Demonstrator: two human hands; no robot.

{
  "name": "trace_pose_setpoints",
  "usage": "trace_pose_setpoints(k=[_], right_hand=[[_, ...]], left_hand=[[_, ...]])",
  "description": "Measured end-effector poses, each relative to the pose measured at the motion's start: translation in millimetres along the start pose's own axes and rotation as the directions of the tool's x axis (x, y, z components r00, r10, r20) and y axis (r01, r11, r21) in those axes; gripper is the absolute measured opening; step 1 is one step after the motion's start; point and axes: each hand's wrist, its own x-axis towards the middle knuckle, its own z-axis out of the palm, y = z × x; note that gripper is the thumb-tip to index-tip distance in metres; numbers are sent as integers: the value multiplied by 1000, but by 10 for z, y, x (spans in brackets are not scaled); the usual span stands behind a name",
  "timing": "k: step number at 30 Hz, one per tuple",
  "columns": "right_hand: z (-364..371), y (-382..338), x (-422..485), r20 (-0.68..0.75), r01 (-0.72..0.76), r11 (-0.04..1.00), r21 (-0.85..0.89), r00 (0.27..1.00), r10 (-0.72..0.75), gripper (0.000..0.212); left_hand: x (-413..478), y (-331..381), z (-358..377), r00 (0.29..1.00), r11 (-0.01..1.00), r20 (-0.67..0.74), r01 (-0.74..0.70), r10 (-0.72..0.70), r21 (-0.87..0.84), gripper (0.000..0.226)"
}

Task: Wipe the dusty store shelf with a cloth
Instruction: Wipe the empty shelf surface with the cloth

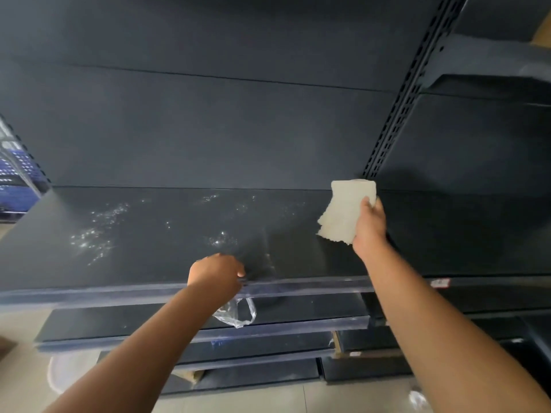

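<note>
— Shelf (149,234): what sort of surface is it?

— A flat, dark metal board, matt, with pale dusty smears and bright specks scattered over its left and middle parts. Along the front edge runs a clear plastic strip (298,286), smooth and glossy.

— And the cloth (346,213)?

— Off-white, thick and nubbly like towelling, folded into a rough rectangle with ragged layered edges. It is near the shelf's back right corner, lifted off the board and hanging from the right hand (369,228), whose fingers are closed around its right side.

— The left hand (216,274)?

— Curled into a loose fist at the front edge, near the middle. A thin, crinkled clear plastic bag (238,312) hangs below it in front of the lower shelves; the grip itself is hidden by the wrist, so I cannot tell exactly how it is held.

— What stands behind?

— A plain dark back panel (208,129), and at the right a slotted metal upright (399,105) with rows of small rectangular holes.
</note>
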Motion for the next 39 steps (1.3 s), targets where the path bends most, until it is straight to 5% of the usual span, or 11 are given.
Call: trace_pose_setpoints(k=[5, 9, 13, 15, 17, 20, 23, 27, 30, 34, 39], right_hand=[[-498, 136, 557, 22, 294, 740, -605, 935, -353, 37], [-270, 569, 690, 306, 372, 510, -776, 928, -211, 35], [451, 847, 401, 535, 555, 289, -780, 831, -154, 39], [894, 873, 145, 612, 603, 349, -717, 785, -99, 38], [1280, 830, -154, 629, 508, 583, -634, 777, 7, 35], [1614, 621, -443, 488, -11, 943, -332, 854, 182, 33], [1554, 363, -341, 397, -297, 953, 51, 882, 254, 21], [1008, 66, 185, 263, -166, 966, 197, 958, 111, 13], [487, -41, 516, 107, 164, 985, -44, 981, -159, 27], [-42, 283, 814, 146, 456, 567, -686, 850, -506, 30], [333, 741, 718, 205, 252, 231, -940, 956, -211, 31]], left_hand=[[-32, 43, 11, 998, 997, 3, 62, -62, -36, 33], [-29, 54, 9, 994, 993, -7, 105, -105, -47, 31], [-55, 47, 69, 991, 991, -47, 120, -124, -66, 27], [-69, 45, 101, 989, 991, -76, 122, -127, -63, 27], [-76, 47, 121, 988, 991, -90, 117, -122, -59, 29], [-71, 52, 113, 991, 993, -78, 101, -106, -62, 29], [-66, 36, 108, 994, 994, -59, 86, -90, -71, 28], [-73, -87, 87, 1000, 992, -1, 28, -28, -120, 34], [-109, -249, 33, 994, 989, 77, -71, 81, -127, 40], [-157, -550, -27, 978, 972, 52, -195, 203, -129, 41], [-210, -1064, -4, 979, 979, -85, -192, 186, -70, 35]])
